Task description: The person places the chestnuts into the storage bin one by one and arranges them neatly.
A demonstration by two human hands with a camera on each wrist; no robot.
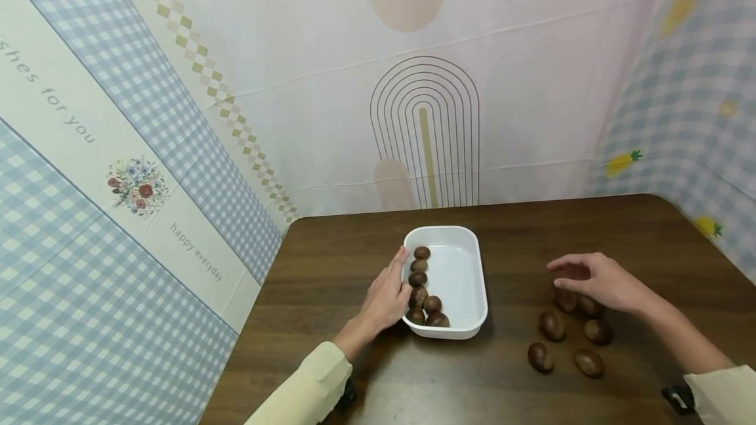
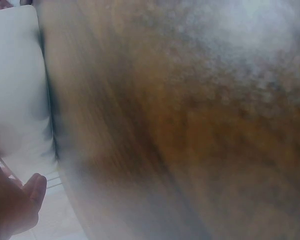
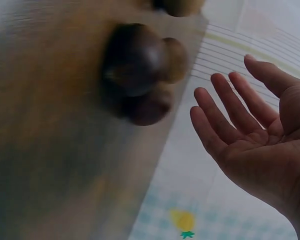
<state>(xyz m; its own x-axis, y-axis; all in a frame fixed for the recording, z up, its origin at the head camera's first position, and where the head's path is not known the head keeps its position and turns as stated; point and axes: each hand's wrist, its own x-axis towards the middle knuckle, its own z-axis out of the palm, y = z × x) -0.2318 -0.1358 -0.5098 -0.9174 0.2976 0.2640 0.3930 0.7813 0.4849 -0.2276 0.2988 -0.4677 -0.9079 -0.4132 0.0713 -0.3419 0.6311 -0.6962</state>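
A white rectangular tray [image 1: 463,274] sits mid-table with several brown chestnuts [image 1: 418,279] along its left side and near end. My left hand [image 1: 386,295] rests against the tray's left wall, fingers extended along the rim; in the left wrist view that hand [image 2: 17,207] shows at the lower left, by the tray's pale side [image 2: 20,75]. To the right, several loose chestnuts [image 1: 552,325] lie on the wood. My right hand [image 1: 602,281] hovers over the farthest of them, fingers loosely bent and thumb apart. The right wrist view shows that palm [image 3: 260,145] bare, beside blurred chestnuts [image 3: 140,62].
The dark brown wooden table [image 1: 348,241] ends at the back against a patterned white cloth [image 1: 319,117]. Blue checked cloth [image 1: 147,267] hangs along the left, and another checked cloth with pineapples [image 1: 667,117] on the right.
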